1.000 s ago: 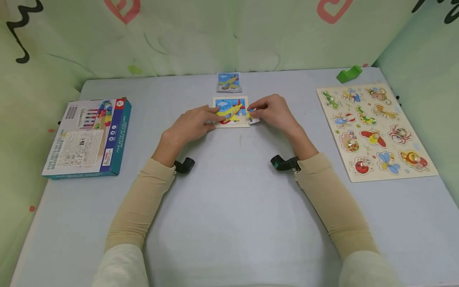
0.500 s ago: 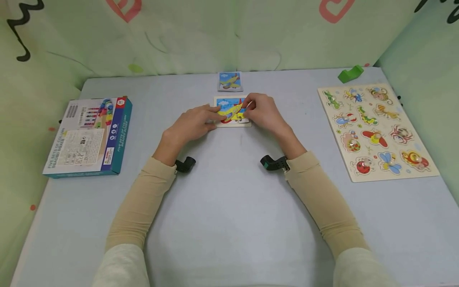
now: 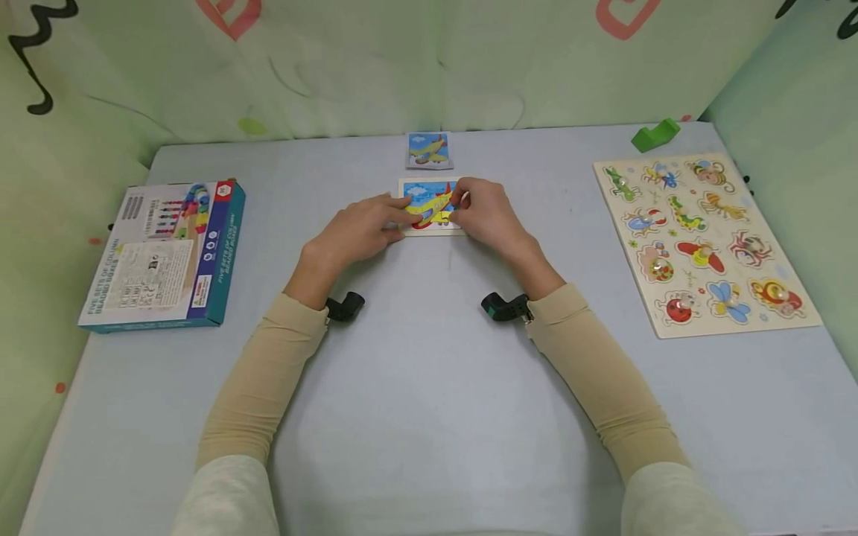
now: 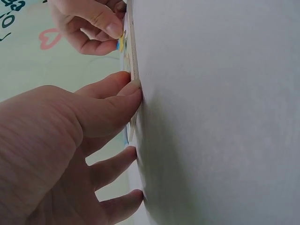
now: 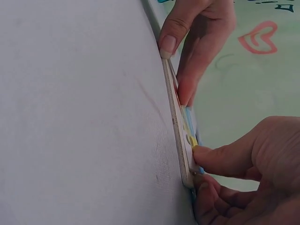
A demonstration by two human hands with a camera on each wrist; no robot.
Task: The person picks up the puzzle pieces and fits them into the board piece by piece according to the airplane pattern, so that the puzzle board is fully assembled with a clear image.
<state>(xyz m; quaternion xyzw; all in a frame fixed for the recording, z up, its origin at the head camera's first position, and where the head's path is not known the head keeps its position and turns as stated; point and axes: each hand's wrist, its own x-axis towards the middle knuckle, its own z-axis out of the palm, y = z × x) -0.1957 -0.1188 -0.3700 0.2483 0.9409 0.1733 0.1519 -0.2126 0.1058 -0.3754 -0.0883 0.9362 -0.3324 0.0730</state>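
A small wooden jigsaw puzzle board with a yellow airplane picture lies flat on the table at the middle. My left hand holds its left side, with the thumb at the front edge and the index finger on the picture; the other fingertips touch the table in the left wrist view. At the board's right side, my right hand pinches a puzzle piece between thumb and fingers. The piece shows yellow and blue; most of it is hidden by the fingers. It sits at or just above the board's surface.
Behind the board stands a small airplane picture card or stack. At left lies a boxed bead toy. On the right is an insect peg puzzle, with a green curved block behind it. Fabric walls border the table.
My right hand has moved left with the puzzle piece, from beside the board's right edge to over its right part. The left hand has stayed in place on the board.
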